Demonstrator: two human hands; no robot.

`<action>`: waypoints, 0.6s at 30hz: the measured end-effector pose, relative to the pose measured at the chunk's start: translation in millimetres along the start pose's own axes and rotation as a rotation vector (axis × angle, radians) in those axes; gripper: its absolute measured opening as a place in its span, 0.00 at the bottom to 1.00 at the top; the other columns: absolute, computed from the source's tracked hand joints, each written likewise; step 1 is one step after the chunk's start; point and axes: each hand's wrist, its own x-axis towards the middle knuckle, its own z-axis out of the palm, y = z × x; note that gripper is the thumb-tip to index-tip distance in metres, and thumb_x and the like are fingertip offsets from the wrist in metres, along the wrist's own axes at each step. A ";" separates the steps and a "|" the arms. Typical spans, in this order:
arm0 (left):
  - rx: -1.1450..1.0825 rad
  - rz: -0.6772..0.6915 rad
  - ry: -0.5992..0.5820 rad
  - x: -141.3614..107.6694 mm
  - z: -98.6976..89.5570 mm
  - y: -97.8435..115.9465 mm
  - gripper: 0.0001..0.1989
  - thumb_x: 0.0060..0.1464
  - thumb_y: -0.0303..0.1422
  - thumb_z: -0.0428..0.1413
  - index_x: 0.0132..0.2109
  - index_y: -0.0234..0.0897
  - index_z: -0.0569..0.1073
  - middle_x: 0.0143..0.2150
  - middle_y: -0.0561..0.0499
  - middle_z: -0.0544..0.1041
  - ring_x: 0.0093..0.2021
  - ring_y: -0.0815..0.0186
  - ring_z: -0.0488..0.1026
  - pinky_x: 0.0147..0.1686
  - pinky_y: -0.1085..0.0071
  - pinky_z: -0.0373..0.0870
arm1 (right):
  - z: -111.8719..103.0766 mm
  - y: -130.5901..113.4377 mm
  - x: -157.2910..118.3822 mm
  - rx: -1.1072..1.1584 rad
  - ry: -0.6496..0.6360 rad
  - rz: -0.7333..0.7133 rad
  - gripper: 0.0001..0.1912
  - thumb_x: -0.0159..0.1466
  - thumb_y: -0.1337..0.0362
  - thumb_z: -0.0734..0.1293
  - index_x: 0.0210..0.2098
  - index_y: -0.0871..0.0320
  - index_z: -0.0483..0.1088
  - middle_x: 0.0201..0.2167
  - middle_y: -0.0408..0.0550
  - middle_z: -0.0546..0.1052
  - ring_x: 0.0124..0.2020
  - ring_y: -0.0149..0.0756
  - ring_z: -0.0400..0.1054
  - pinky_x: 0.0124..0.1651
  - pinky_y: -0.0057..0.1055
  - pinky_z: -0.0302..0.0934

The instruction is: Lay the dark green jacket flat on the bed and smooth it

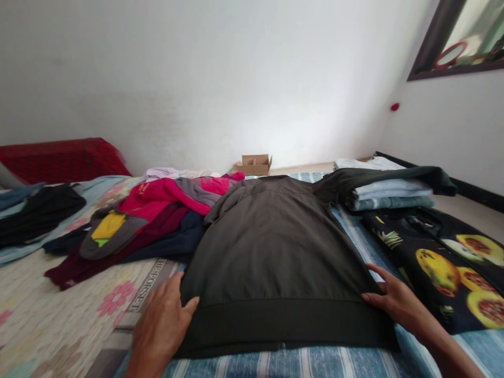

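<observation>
A dark grey jacket (275, 247) lies spread flat before me, its wide hem band nearest to me and its collar at the far end. My left hand (165, 315) is at the lower left edge, thumb on top of the cloth and the other fingers along the side. At the lower right edge, my right hand (394, 299) pinches the cloth between thumb and fingers; some fingertips are hidden. The jacket's right sleeve stretches over a stack of folded clothes (394, 189). Its left sleeve is mostly hidden beside the body.
To the left lie a pink and grey jacket (161, 194), maroon and navy clothes, and a black garment (43, 210). A folded fruit-print garment (444, 262) rests on the right. Behind are a cardboard box (254, 165) and a white wall (236, 79). A blue striped sheet (244, 367) lies underneath.
</observation>
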 end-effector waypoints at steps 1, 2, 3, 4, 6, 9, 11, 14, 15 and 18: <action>0.005 0.085 0.053 -4.9 0.1 10.8 0.28 0.45 0.40 0.50 0.52 0.32 0.63 0.53 0.37 0.67 0.56 0.48 0.62 0.56 0.56 0.56 | -1.3 1.3 0.6 -0.084 0.038 -0.030 0.41 0.48 0.53 0.67 0.59 0.56 0.54 0.22 0.40 0.70 0.22 0.38 0.67 0.25 0.32 0.57; -0.018 0.167 0.064 -10.9 1.1 22.7 0.26 0.46 0.40 0.50 0.52 0.33 0.64 0.54 0.38 0.67 0.57 0.49 0.61 0.57 0.58 0.56 | -2.4 1.8 0.7 -0.178 0.067 -0.056 0.39 0.49 0.54 0.66 0.59 0.57 0.56 0.22 0.40 0.70 0.22 0.38 0.67 0.26 0.32 0.57; -0.058 0.248 0.026 -17.7 3.1 35.3 0.24 0.47 0.39 0.50 0.51 0.35 0.65 0.54 0.40 0.67 0.56 0.51 0.61 0.56 0.59 0.56 | -3.2 1.0 0.2 -0.284 0.089 -0.073 0.38 0.50 0.54 0.66 0.58 0.57 0.56 0.23 0.41 0.70 0.24 0.39 0.67 0.28 0.33 0.58; -0.102 0.336 -0.063 -24.8 5.9 47.9 0.22 0.48 0.37 0.51 0.51 0.38 0.65 0.53 0.43 0.68 0.56 0.54 0.62 0.56 0.60 0.57 | -3.3 -1.1 -1.0 -0.402 0.113 -0.081 0.37 0.51 0.54 0.65 0.58 0.57 0.57 0.24 0.43 0.71 0.26 0.41 0.68 0.30 0.34 0.58; -0.163 0.512 -0.295 -38.3 12.7 70.8 0.21 0.46 0.31 0.53 0.51 0.41 0.66 0.53 0.47 0.68 0.55 0.58 0.62 0.55 0.64 0.58 | -1.0 -9.0 -6.1 -0.633 0.182 -0.103 0.33 0.53 0.55 0.64 0.57 0.56 0.58 0.30 0.48 0.73 0.32 0.46 0.70 0.32 0.36 0.59; -0.156 0.641 -0.516 -50.5 21.5 93.3 0.21 0.43 0.25 0.53 0.47 0.41 0.68 0.49 0.49 0.68 0.50 0.59 0.63 0.51 0.64 0.60 | 10.8 -26.4 -18.0 -0.813 0.301 -0.258 0.25 0.57 0.57 0.61 0.53 0.55 0.62 0.41 0.52 0.72 0.42 0.50 0.67 0.37 0.40 0.60; -0.117 0.651 -0.551 -52.0 24.0 99.2 0.19 0.43 0.24 0.53 0.45 0.40 0.68 0.46 0.49 0.68 0.47 0.60 0.63 0.48 0.63 0.60 | 23.8 -38.8 -26.8 -0.769 0.269 -0.429 0.20 0.58 0.58 0.61 0.50 0.53 0.64 0.43 0.51 0.71 0.45 0.47 0.66 0.42 0.39 0.60; -0.084 0.666 -0.556 -49.9 23.2 100.3 0.16 0.43 0.24 0.52 0.42 0.39 0.68 0.44 0.49 0.67 0.46 0.60 0.62 0.47 0.64 0.60 | 47.0 -56.0 -39.4 -0.611 -0.028 -0.634 0.15 0.60 0.61 0.60 0.47 0.52 0.66 0.44 0.49 0.70 0.44 0.40 0.66 0.45 0.33 0.60; -0.080 0.680 -0.559 -49.4 22.4 99.8 0.15 0.43 0.24 0.51 0.41 0.39 0.68 0.44 0.49 0.67 0.46 0.61 0.61 0.46 0.64 0.60 | 54.8 -61.0 -43.3 -0.585 -0.142 -0.673 0.14 0.61 0.63 0.60 0.46 0.53 0.67 0.42 0.48 0.70 0.42 0.38 0.66 0.43 0.32 0.60; -0.069 0.713 -0.557 -50.8 21.3 98.0 0.15 0.41 0.22 0.50 0.39 0.39 0.68 0.44 0.50 0.66 0.45 0.61 0.61 0.45 0.65 0.61 | 74.9 -71.3 -53.7 -0.622 -0.326 -0.738 0.08 0.59 0.66 0.62 0.39 0.54 0.69 0.36 0.46 0.70 0.38 0.37 0.64 0.39 0.32 0.59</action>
